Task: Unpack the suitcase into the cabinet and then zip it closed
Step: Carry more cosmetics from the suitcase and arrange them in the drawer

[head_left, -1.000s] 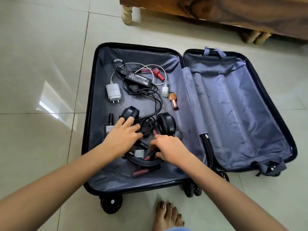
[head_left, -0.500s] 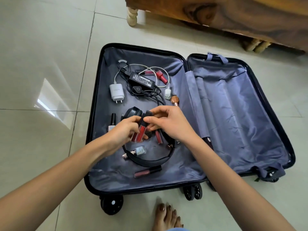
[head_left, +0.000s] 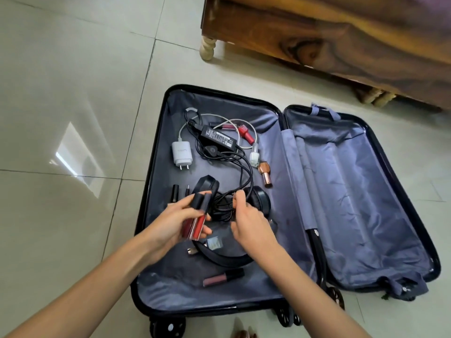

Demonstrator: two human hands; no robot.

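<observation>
Open suitcase (head_left: 156, 167) flat on tile floor (head_left: 73, 93), both halves lined grey; right half (head_left: 353, 191) holds nothing loose, left half carries all items. Left hand (head_left: 175, 220) over lower-left half, grip closed around a bunch of red lip gloss tubes (head_left: 197, 223) with dark caps up, thumb across them. Right hand (head_left: 251, 223) just beside it, over the black headphones (head_left: 258, 201), fingers curled, fingertips pinched near the black cable (head_left: 244, 174); cannot tell if it actually pinches the cable. Headphone band (head_left: 224, 258) runs under both wrists. Small square packet (head_left: 214, 242) and a short metallic piece (head_left: 191, 251) lie by the band. One mauve gloss tube (head_left: 223, 276) loose near the suitcase's near edge. Dark nail polish bottle (head_left: 174, 192) left of the left hand. Far end: white charger plug (head_left: 181, 153), black power adapter (head_left: 218, 137), white cable (head_left: 219, 118), red bottle (head_left: 245, 132), white small bottle (head_left: 254, 157), copper-capped bottle (head_left: 265, 173). Wooden furniture (head_left: 317, 40) on turned legs beyond the suitcase; cannot tell if it is the cabinet.
</observation>
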